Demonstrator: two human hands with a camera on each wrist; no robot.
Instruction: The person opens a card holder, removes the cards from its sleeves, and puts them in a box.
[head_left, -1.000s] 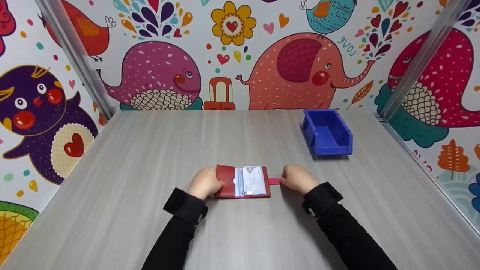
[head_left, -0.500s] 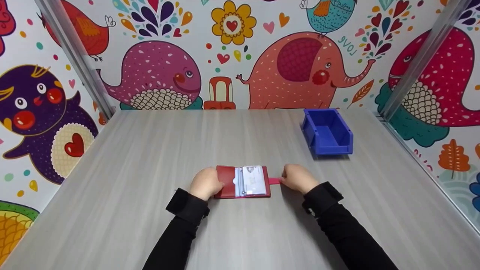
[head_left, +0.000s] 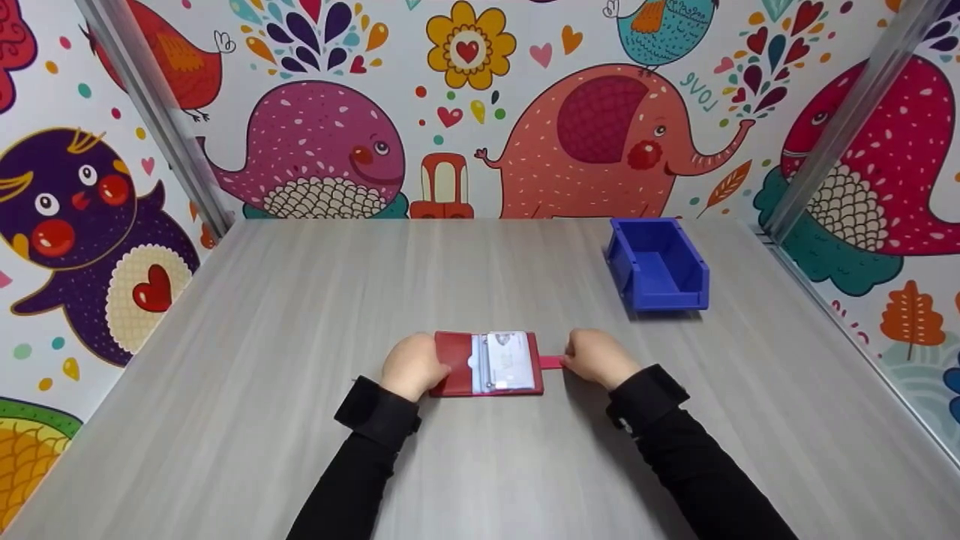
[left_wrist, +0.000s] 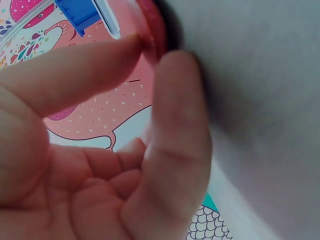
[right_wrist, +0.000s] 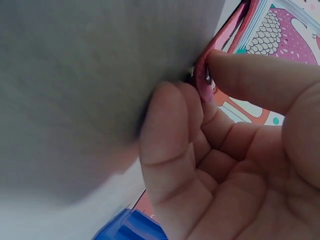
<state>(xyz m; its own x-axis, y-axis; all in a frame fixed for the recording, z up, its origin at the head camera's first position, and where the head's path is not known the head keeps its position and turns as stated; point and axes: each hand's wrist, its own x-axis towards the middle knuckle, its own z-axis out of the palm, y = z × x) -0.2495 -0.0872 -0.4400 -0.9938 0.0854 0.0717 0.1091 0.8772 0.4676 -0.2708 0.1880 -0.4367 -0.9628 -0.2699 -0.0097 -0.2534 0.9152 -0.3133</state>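
Grips were narrow at both hands above the desk (head_left: 315, 292). Between the left hand (head_left: 412, 366) and right hand (head_left: 600, 356) lay the unfolded red card holder (head_left: 463, 360), long axis left-to-right. The left, nearer, pinched its left cover; the right, just apart, pinched its pink strap (head_left: 552, 362).

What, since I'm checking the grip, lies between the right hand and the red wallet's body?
A pink strap links the red wallet to the right hand, as the head view shows.
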